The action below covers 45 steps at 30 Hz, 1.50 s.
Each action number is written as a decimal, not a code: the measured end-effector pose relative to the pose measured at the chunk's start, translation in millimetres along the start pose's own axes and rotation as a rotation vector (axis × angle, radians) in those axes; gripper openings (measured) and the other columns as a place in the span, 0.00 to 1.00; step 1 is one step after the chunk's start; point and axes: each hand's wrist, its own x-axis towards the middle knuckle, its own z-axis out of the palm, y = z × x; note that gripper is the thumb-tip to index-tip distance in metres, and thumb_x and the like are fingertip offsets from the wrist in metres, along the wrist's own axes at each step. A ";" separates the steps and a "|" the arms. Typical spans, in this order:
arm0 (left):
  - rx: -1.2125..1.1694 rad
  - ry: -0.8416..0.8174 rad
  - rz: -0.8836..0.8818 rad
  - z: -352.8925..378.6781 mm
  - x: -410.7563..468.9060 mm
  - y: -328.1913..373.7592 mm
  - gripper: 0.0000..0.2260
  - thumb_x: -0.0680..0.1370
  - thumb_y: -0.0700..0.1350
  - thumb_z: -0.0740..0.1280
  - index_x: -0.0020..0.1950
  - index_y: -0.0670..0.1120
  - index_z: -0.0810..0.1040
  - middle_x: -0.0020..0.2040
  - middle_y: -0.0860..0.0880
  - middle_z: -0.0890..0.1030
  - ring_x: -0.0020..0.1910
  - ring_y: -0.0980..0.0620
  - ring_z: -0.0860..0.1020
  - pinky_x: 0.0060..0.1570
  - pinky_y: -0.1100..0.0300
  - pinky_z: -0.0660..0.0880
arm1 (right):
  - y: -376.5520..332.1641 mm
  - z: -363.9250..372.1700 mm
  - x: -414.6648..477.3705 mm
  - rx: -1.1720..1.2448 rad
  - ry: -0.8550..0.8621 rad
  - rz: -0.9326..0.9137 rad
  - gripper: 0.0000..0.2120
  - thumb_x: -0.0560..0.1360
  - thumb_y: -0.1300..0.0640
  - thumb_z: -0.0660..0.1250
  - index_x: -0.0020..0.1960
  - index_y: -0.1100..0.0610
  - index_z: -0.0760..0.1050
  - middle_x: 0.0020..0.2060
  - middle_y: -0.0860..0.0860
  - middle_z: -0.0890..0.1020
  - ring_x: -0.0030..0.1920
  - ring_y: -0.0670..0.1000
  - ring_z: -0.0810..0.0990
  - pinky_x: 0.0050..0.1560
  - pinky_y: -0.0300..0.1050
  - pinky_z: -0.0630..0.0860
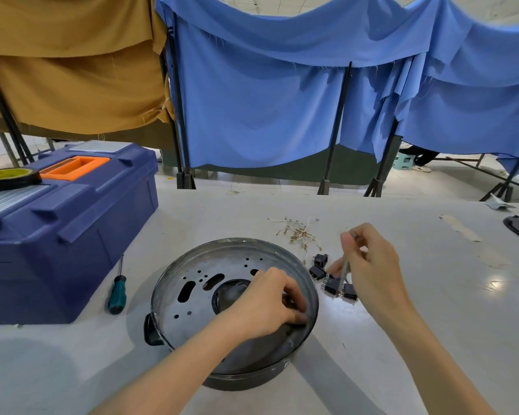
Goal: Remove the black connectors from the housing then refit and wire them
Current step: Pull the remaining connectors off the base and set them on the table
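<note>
The housing point(189, 313), a round metal pan with a slotted plate inside, sits on the table point(432, 339) at lower centre of the frame. Just to its right, 4 black connectors point(331, 285) lie loose on the table in a tight cluster, some touching. So removal looks largely done.

The left hand point(264, 304) reaches into the housing at its right inner wall. Its fingers point(294, 295) are curled and meet the thumb on a small dark piece point(291, 304). This may be 1 more connector still seated, or 1 going back in; I cannot tell which. The right hand point(372, 265), right of centre, pinches a thin tool point(345, 271) between thumb and curled fingers. The tool stands nearly upright with its tip down among the loose connectors.

A heap of short wires point(297, 233) with metal ends lies just above the connectors and is joined to nothing. No connector shows a wire on it, so wiring has not begun. Refitting is at best just starting, because 4 connectors still lie outside the housing. Left to do, as I judge it: seat each connector back in the wall, then attach the wires.

A green-handled screwdriver point(117, 295) lies unused left of the housing, beside a blue toolbox point(57, 241) at centre left. A tape roll point(9, 176) sits on the toolbox lid.
</note>
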 end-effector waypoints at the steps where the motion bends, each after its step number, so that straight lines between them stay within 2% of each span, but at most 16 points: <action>1: 0.011 -0.004 0.008 -0.1 0.7 0.1 0.04 0.68 0.40 0.77 0.42 0.44 0.85 0.40 0.52 0.81 0.38 0.57 0.79 0.46 0.64 0.78 | 4.0 0.5 1.9 -0.011 -0.049 0.034 0.08 0.81 0.57 0.59 0.43 0.55 0.69 0.26 0.54 0.80 0.26 0.49 0.80 0.26 0.47 0.74; 5: 0.051 -0.019 0.015 -1.9 0.8 2.4 0.04 0.68 0.38 0.76 0.39 0.45 0.84 0.40 0.52 0.81 0.37 0.57 0.79 0.44 0.61 0.78 | 20.3 9.3 5.7 -0.204 -0.210 0.086 0.09 0.81 0.59 0.60 0.43 0.60 0.70 0.30 0.55 0.79 0.27 0.50 0.73 0.33 0.46 0.70; 9: -0.058 -0.067 -0.071 -9.2 -0.6 -1.2 0.08 0.69 0.33 0.74 0.42 0.45 0.84 0.45 0.48 0.83 0.33 0.67 0.78 0.36 0.73 0.73 | 20.5 21.0 0.8 -0.290 -0.331 0.098 0.12 0.75 0.50 0.70 0.44 0.60 0.77 0.30 0.50 0.76 0.28 0.48 0.69 0.31 0.40 0.65; 12: -0.159 -0.083 -0.100 -17.6 -3.2 -5.0 0.10 0.72 0.32 0.71 0.44 0.46 0.84 0.48 0.48 0.84 0.43 0.58 0.83 0.43 0.67 0.77 | 18.2 27.5 -1.7 -0.338 -0.373 0.066 0.10 0.73 0.57 0.69 0.45 0.66 0.78 0.27 0.51 0.70 0.25 0.49 0.64 0.30 0.39 0.61; 15: -0.148 -0.003 -0.078 -25.1 -3.0 -4.0 0.09 0.72 0.32 0.71 0.45 0.45 0.84 0.44 0.50 0.84 0.42 0.50 0.83 0.47 0.61 0.80 | 19.8 26.5 -1.5 -0.343 -0.401 0.085 0.10 0.71 0.65 0.64 0.46 0.72 0.75 0.24 0.55 0.69 0.20 0.50 0.66 0.26 0.41 0.61; 19: 0.009 0.196 -0.012 -42.4 3.4 -9.5 0.11 0.73 0.38 0.72 0.46 0.55 0.82 0.48 0.56 0.82 0.50 0.55 0.79 0.51 0.65 0.74 | 14.6 13.5 -4.6 -0.285 -0.565 0.158 0.09 0.71 0.66 0.61 0.48 0.57 0.74 0.16 0.49 0.74 0.18 0.49 0.70 0.26 0.37 0.69; 23: 0.441 0.297 -0.132 -58.7 8.7 -26.3 0.19 0.77 0.48 0.69 0.68 0.54 0.72 0.67 0.52 0.70 0.67 0.52 0.67 0.67 0.52 0.62 | 13.4 3.6 -1.9 -0.276 -0.729 0.172 0.13 0.71 0.63 0.61 0.54 0.52 0.75 0.24 0.53 0.81 0.20 0.49 0.73 0.25 0.32 0.68; 26: 0.627 0.241 -0.433 -69.2 7.3 -41.4 0.28 0.78 0.56 0.64 0.75 0.52 0.59 0.71 0.46 0.63 0.71 0.45 0.61 0.65 0.42 0.61 | 15.7 5.2 6.3 -0.336 -0.650 0.130 0.09 0.76 0.53 0.66 0.53 0.56 0.78 0.26 0.52 0.81 0.20 0.46 0.70 0.24 0.35 0.66; 29: 0.634 0.186 -0.591 -77.6 2.8 -55.9 0.22 0.80 0.58 0.59 0.69 0.47 0.64 0.63 0.43 0.72 0.63 0.42 0.71 0.56 0.48 0.69 | 17.9 12.2 16.4 -0.389 -0.482 0.038 0.14 0.74 0.48 0.69 0.48 0.60 0.80 0.31 0.55 0.80 0.27 0.44 0.72 0.31 0.37 0.72; 31: 0.589 0.215 -0.559 -78.7 0.4 -63.2 0.13 0.82 0.53 0.58 0.59 0.44 0.69 0.54 0.43 0.77 0.53 0.41 0.75 0.48 0.51 0.73 | 15.3 18.5 16.3 -0.415 -0.494 0.022 0.08 0.74 0.51 0.69 0.49 0.54 0.81 0.28 0.48 0.76 0.28 0.43 0.70 0.31 0.32 0.68; 33: 0.564 0.289 -0.507 -78.1 -0.4 -68.0 0.07 0.82 0.46 0.58 0.54 0.43 0.72 0.43 0.46 0.74 0.46 0.43 0.75 0.43 0.52 0.73 | 14.6 24.2 15.5 -0.413 -0.513 0.026 0.05 0.73 0.58 0.67 0.39 0.55 0.79 0.24 0.48 0.66 0.26 0.48 0.63 0.27 0.36 0.60; 35: 0.565 0.329 -0.467 -78.4 0.5 -70.5 0.05 0.81 0.41 0.58 0.52 0.43 0.74 0.37 0.49 0.72 0.41 0.44 0.73 0.39 0.54 0.71 | 14.6 25.1 14.8 -0.413 -0.513 0.033 0.16 0.70 0.64 0.65 0.28 0.57 0.63 0.25 0.50 0.58 0.26 0.49 0.57 0.26 0.39 0.53; 37: 0.549 0.317 -0.412 -79.6 2.9 -71.6 0.06 0.80 0.38 0.60 0.51 0.44 0.76 0.39 0.49 0.76 0.39 0.47 0.73 0.38 0.56 0.71 | 13.9 19.7 15.4 -0.409 -0.551 0.045 0.21 0.68 0.66 0.65 0.27 0.55 0.55 0.24 0.49 0.54 0.24 0.48 0.53 0.26 0.39 0.50; 39: 0.526 0.278 -0.354 -80.7 6.4 -71.5 0.08 0.80 0.36 0.60 0.52 0.45 0.76 0.43 0.48 0.80 0.39 0.48 0.73 0.39 0.56 0.73 | 14.8 10.5 17.0 -0.411 -0.638 0.093 0.21 0.71 0.61 0.69 0.26 0.60 0.60 0.18 0.47 0.60 0.23 0.48 0.54 0.26 0.39 0.53; 41: 0.492 0.247 -0.301 -80.8 9.7 -70.9 0.07 0.80 0.39 0.61 0.53 0.47 0.78 0.45 0.48 0.81 0.43 0.46 0.76 0.45 0.52 0.76 | 14.7 1.5 20.8 -0.368 -0.646 0.156 0.23 0.75 0.53 0.69 0.29 0.68 0.72 0.17 0.48 0.74 0.20 0.46 0.62 0.24 0.37 0.61; 45: 0.483 0.234 -0.270 -78.2 11.7 -71.2 0.07 0.81 0.42 0.60 0.54 0.48 0.78 0.46 0.46 0.82 0.47 0.43 0.78 0.49 0.47 0.76 | 27.2 -14.8 42.7 -0.329 -0.319 0.190 0.13 0.76 0.57 0.69 0.35 0.63 0.81 0.22 0.52 0.80 0.35 0.56 0.81 0.36 0.43 0.74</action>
